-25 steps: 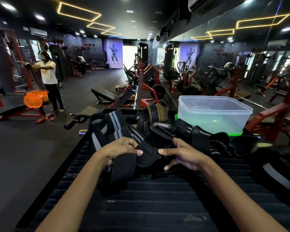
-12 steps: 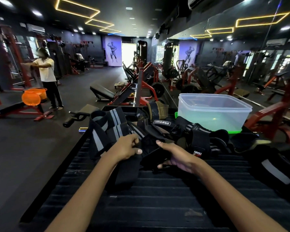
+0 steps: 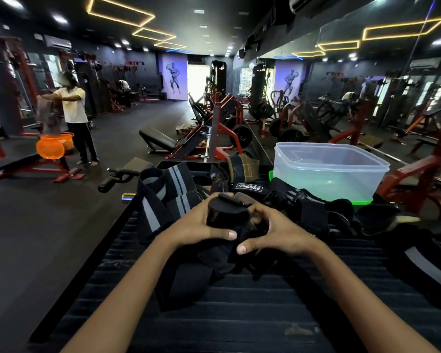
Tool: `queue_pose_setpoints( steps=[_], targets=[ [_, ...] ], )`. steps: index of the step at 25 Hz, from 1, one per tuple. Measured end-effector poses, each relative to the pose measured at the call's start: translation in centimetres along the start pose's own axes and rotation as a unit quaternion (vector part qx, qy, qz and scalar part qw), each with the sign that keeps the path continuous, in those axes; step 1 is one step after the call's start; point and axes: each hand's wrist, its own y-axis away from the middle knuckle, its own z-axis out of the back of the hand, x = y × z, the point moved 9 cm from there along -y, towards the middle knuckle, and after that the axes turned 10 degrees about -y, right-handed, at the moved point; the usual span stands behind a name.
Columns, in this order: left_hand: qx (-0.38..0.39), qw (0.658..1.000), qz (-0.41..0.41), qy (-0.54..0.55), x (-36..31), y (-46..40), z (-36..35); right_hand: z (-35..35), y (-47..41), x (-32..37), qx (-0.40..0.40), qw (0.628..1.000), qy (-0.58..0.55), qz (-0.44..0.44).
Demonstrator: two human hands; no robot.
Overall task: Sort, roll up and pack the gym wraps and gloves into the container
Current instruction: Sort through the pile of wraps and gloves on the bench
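At a dark ribbed bench point(image 3: 239, 314) on the gym floor, my left hand point(image 3: 201, 225) and right hand point(image 3: 275, 233) close together around a black wrap point(image 3: 227, 215), its rolled end standing up between them. My left fingers curl round the far side of the roll, thumb pressed across its near face; my right fingers hook over its right side, thumb tip pointing left just below the left thumb. The loose tail of the wrap hangs down from my grip and lies crumpled on the bench toward me. Just left of my hands sits a black wrap with grey stripes point(image 3: 168, 197), folded in loops at the bench's left edge. Beyond my hands a pile of dark gloves point(image 3: 298, 200) and straps spreads across the far part of the bench, one piece carrying a white-lettered label point(image 3: 248, 187), with a tan and black glove point(image 3: 242, 166) propped up at the far edge. At far right stands the container point(image 3: 329, 171), a clear plastic tub with its top open, resting on a green lid point(image 3: 362, 201); I see nothing inside it. Another dark wrap with a grey stripe point(image 3: 423, 263) lies at the bench's right side. Far left, a person in a white shirt point(image 3: 74, 105) stands by an orange basket point(image 3: 54, 146).
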Motion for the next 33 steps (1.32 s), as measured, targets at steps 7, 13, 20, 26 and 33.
queue_pose_setpoints(
  steps=[7, 13, 20, 26, 33],
  targets=[
    [-0.147, 0.989, -0.005, -0.017, 0.9, -0.1, 1.6, 0.7, -0.3, 1.0, -0.069, 0.994, 0.074, 0.05],
    [-0.119, 0.993, 0.011, 0.016, 0.9, -0.1, 1.8, 0.1, -0.4, 0.6, -0.086, 0.993, -0.05, 0.059],
    [-0.292, 0.956, 0.021, 0.004, -0.5, 1.4, 2.9, -0.8, -0.8, 0.3, -0.102, 0.957, -0.262, 0.074],
    [-0.37, 0.923, 0.041, 0.1, 0.3, 2.2, 2.3, -0.8, -0.3, 0.6, -0.144, 0.95, -0.256, 0.104],
    [-0.268, 0.902, 0.103, 0.324, 1.8, 0.5, -0.1, 0.4, 0.0, 1.9, -0.164, 0.969, -0.045, 0.178]
  ],
)
